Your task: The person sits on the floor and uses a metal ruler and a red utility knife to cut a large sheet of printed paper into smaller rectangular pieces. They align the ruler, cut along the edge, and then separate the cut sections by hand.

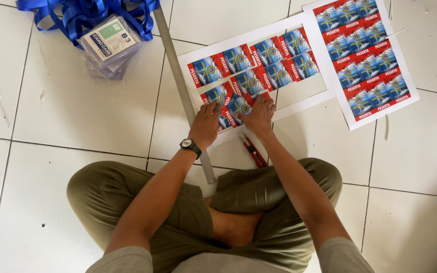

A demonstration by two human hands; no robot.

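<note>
Here we press both hands, left hand (204,123) and right hand (259,114), spread flat on the printed card sheet (251,71) (lying on the tiled floor (77,111)); keeping steady pressure beside the metal ruler (180,86) should prevent slipping.

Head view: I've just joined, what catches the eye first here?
Red-and-blue cards: a partly cut sheet on the tile floor under both hands, left hand and right hand pressing loose cards. A full sheet lies top right. Blue lanyards with clear card cases sit top left, beside a long metal ruler.
</note>
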